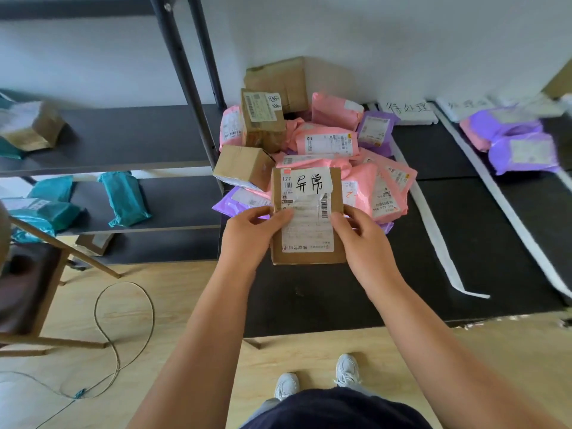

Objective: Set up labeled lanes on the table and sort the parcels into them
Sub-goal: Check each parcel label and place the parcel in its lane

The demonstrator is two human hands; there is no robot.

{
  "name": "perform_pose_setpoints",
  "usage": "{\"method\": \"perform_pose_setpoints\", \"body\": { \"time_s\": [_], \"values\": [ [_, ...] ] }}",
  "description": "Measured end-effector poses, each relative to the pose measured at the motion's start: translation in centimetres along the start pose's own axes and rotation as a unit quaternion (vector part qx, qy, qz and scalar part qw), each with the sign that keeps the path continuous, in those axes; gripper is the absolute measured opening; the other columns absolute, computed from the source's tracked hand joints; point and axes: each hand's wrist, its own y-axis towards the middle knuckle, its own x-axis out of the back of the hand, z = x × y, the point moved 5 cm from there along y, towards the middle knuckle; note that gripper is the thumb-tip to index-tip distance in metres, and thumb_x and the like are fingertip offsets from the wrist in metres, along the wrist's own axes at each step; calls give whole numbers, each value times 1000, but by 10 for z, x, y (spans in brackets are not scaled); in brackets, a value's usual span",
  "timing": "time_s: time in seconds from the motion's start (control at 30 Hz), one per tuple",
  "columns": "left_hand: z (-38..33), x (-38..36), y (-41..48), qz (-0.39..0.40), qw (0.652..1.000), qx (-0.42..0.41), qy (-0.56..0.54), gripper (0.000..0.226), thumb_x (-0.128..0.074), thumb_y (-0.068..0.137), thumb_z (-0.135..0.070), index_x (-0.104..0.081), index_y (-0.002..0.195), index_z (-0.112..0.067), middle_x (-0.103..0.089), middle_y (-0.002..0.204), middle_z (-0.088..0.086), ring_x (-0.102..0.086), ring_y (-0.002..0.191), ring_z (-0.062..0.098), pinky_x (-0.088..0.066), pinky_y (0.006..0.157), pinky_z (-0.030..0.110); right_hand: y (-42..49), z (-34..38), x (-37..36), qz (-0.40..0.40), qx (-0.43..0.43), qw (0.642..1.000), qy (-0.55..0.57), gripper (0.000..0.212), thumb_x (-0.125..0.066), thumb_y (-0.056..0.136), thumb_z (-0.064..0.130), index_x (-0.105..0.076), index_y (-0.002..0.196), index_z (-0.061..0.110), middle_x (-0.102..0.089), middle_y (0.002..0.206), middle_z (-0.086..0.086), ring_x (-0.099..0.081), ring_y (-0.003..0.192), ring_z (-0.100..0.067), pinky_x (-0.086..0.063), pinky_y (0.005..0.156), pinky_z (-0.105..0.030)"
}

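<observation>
L hand (247, 233) & R hand (360, 233) grip cardboard parcel (308, 212) — over table (340, 298).

pink and purple mailers (328, 140), brown box (306, 212), black table (464, 243), teal packets (123, 198).

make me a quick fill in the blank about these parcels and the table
1. The left hand and right hand hold a brown ____ box with a handwritten slip on it.
2. The pile behind it is mostly ____ mailer bags.
3. Strips of ____ tape mark lanes on the black table.
4. The bags in the right lane are pink and ____.
Missing words: cardboard; pink; white; purple.
</observation>
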Motion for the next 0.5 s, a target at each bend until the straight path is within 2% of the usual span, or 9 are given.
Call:
{"method": "perform_pose_setpoints", "body": {
  "time_s": [0.1,0.17,0.23,0.33,0.4,0.5],
  "values": [
    [-29,7,-12,-5,999,-46,-27,22,-77,82,-37,-72,102,-29,-76,88,-10,-73,80,7,-59,73,25,-5,26,12,-24,38,998,37,28,-52,98,47,-53,124,35,-60,106,23,-61,90,6,-49,59,-6],
    [-46,12,-22,-9,997,-78,-28,17,-77,81,-37,-70,96,-35,-75,87,-12,-73,80,4,-58,67,20,-10,39,18,-34,61,996,56,35,-54,97,46,-55,129,32,-63,113,18,-64,101,1,-55,69,-13],
    [-59,16,-30,-23,994,-105,-17,19,-78,80,-39,-71,97,-37,-75,87,-12,-72,80,4,-59,69,23,-15,51,22,-39,91,993,70,37,-55,96,44,-56,131,32,-64,115,20,-64,106,0,-58,76,-19],
    [-75,18,-39,-34,989,-143,-1,26,-78,79,-39,-73,104,-36,-75,87,-14,-71,80,2,-57,71,21,-25,64,28,-46,139,986,85,34,-54,97,42,-58,129,36,-63,114,29,-60,108,9,-57,78,-18],
    [-82,19,-45,-27,986,-165,9,23,-78,79,-40,-71,102,-40,-74,86,-15,-69,79,0,-55,66,16,-30,69,32,-47,156,982,98,32,-54,97,39,-58,129,38,-63,116,28,-59,108,11,-56,78,-15],
    [-89,22,-51,-21,983,-183,4,22,-79,77,-39,-69,95,-46,-73,85,-17,-69,80,1,-55,62,14,-36,74,35,-47,174,977,110,32,-55,96,38,-57,128,41,-64,120,25,-60,111,7,-58,80,-19]
  ]
}}
